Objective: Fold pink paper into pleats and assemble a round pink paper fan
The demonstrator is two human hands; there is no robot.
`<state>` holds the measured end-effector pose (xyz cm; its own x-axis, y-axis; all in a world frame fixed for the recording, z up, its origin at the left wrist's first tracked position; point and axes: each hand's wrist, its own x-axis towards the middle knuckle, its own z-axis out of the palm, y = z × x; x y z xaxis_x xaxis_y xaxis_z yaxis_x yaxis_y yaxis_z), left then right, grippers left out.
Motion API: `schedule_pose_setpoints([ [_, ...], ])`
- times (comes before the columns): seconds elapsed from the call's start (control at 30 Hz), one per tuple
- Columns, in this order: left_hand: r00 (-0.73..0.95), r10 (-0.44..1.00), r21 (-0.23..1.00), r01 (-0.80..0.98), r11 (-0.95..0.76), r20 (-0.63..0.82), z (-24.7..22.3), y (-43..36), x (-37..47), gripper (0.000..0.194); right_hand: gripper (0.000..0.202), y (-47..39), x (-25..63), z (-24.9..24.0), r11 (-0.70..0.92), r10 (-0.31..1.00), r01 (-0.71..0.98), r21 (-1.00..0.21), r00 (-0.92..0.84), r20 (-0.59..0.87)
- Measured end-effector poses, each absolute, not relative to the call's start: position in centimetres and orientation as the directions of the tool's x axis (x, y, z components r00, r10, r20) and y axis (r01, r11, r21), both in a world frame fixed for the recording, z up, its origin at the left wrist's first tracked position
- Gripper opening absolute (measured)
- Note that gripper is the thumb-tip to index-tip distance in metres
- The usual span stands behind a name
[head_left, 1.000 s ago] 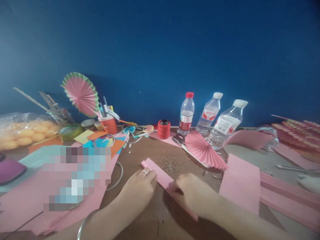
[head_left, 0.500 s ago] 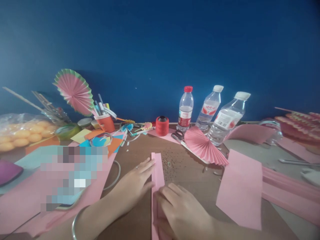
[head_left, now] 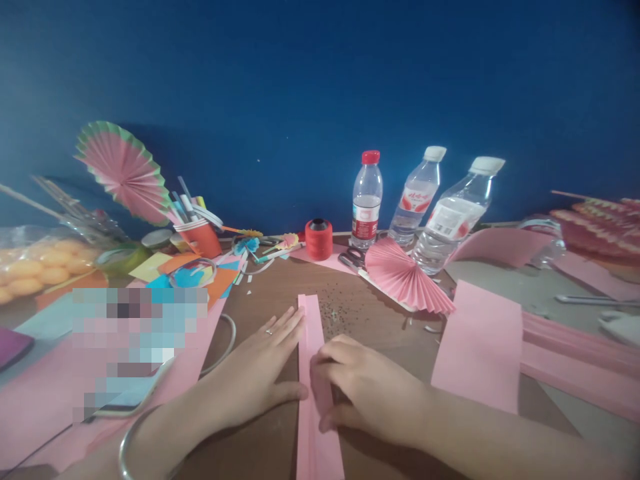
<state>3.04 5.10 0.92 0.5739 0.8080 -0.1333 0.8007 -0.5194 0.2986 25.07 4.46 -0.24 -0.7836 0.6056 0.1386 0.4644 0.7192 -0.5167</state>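
A long, narrow pink paper strip with a lengthwise fold [head_left: 310,340] lay on the brown wood-look tabletop [head_left: 275,293], running straight away from the person between both hands. Left hand [head_left: 255,363]: fingers stretched out, gripping nothing, tips and thumb at the strip's left, folded edge. Right hand [head_left: 373,383]: fingers curled at the strip's right side; pinching or only pressing, could not be told. Creasing well probably meant lining up the folded edge parallel, steadying the far part with the left fingertips, and running firm, even pressure along the line without skewing the paper. Small dark scattered specks [head_left: 343,313] lay just beside the strip's far right side; best kept out from under it, since grit could mar a crease.
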Motion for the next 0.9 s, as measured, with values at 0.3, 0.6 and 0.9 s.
schedule_pose_setpoints([
  [0.3, 0.605, 0.786, 0.290, 0.781, -0.553, -0.130, 1.22, 5.15, 3.28, 0.088, 0.078, 5.08, 25.16, -0.40, 0.696, 0.635, 0.489, -0.526, -0.761, 0.132],
  [0.6, 0.597, 0.794, 0.268, 0.789, -0.553, -0.118, 0.91, 5.19, 3.27, 0.087, 0.074, 5.13, 25.26, -0.53, 0.689, 0.634, 0.485, -0.539, -0.763, 0.124],
  [0.9, 0.609, 0.786, 0.236, 0.784, -0.574, -0.111, 0.72, 5.27, 3.32, 0.088, 0.073, 5.19, 25.24, -0.28, 0.706, 0.622, 0.487, -0.514, -0.773, 0.122],
])
